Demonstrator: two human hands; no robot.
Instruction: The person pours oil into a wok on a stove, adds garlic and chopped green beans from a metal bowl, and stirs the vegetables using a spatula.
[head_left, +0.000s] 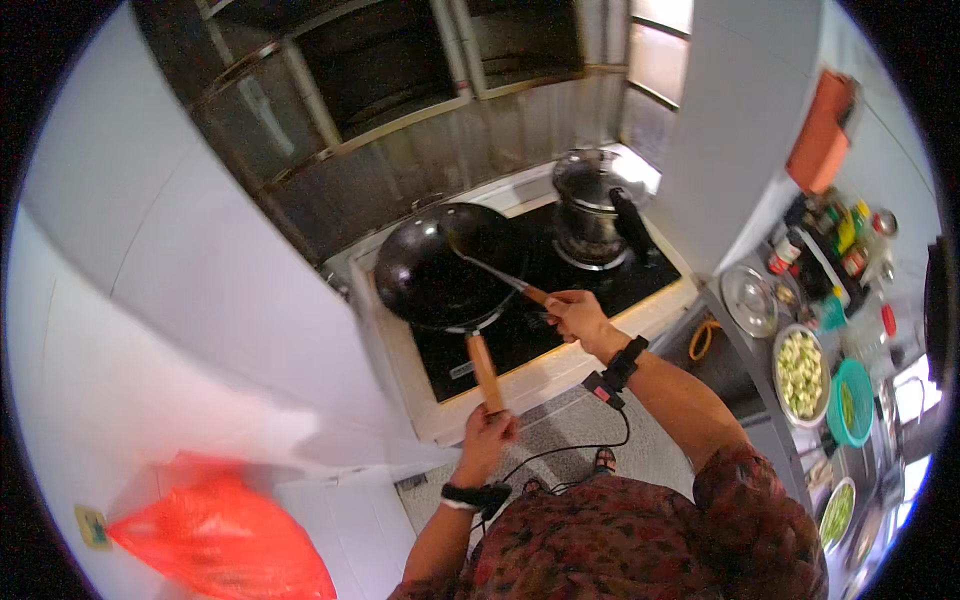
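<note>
A black wok (420, 262) sits over the left side of the black glass cooktop (540, 315). My left hand (484, 442) grips the end of its wooden handle (484, 371). In my right hand (581, 319) is the wooden handle of a metal spatula (491, 271), which slants down into the wok. The spatula's head is dark and hard to make out against the wok's surface. I see no food in the wok. At the right of the cooktop stands a metal pot (589, 225) with a glass lid (592, 176) and a black handle.
Along the right counter are a glass lid (748, 300), a bowl of chopped pale-green vegetables (801, 375), a teal basket (851, 405), another bowl of green pieces (838, 514) and several bottles. A red plastic bag (225, 532) lies at lower left. A black cable (570, 450) hangs near my wrists.
</note>
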